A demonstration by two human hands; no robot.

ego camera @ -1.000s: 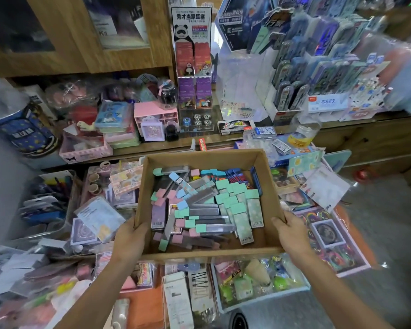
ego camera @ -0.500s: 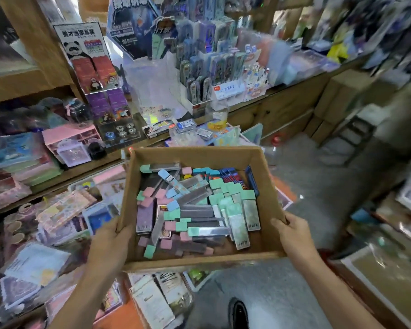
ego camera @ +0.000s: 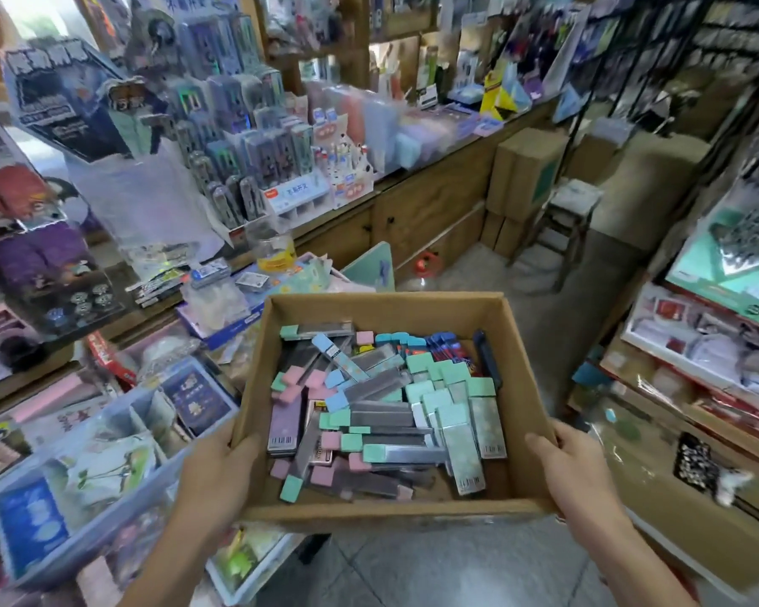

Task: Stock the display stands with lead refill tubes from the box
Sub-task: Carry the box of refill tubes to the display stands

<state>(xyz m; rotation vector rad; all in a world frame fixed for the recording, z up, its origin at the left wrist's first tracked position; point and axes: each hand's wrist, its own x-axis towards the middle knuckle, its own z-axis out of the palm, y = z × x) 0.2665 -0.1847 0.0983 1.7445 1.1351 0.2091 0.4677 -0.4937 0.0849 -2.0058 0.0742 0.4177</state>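
- The left hand [ego camera: 213, 479] grips the near left corner of the open brown cardboard box [ego camera: 391, 516]. Its thumb is hooked over the rim and its fingers are hidden beneath.
- The right hand [ego camera: 575, 479] grips the near right corner the same way, with its thumb against the side wall and its fingers out of sight under the base.
- Between the two hands, inside the box, lies a loose heap of flat plastic lead refill tubes [ego camera: 386, 414] with mint, pink and blue caps. Most cross one another in no order, and a tidier row of mint-capped ones lies toward the right hand.
- The box is carried above the grey tiled floor [ego camera: 434, 571], and nothing visible supports it except the hands.
- Ahead of the left hand and well apart from it, a white tiered display stand [ego camera: 255, 177] of carded packs stands on the wooden counter [ego camera: 430, 199]. I cannot tell whether this is the stand to be filled.
- Stocking appears not to have begun, since both hands are taken up, neither holds a tube and the box looks well filled.
- What seems left is to set the box down near the stands, free a hand and slot the tubes in.
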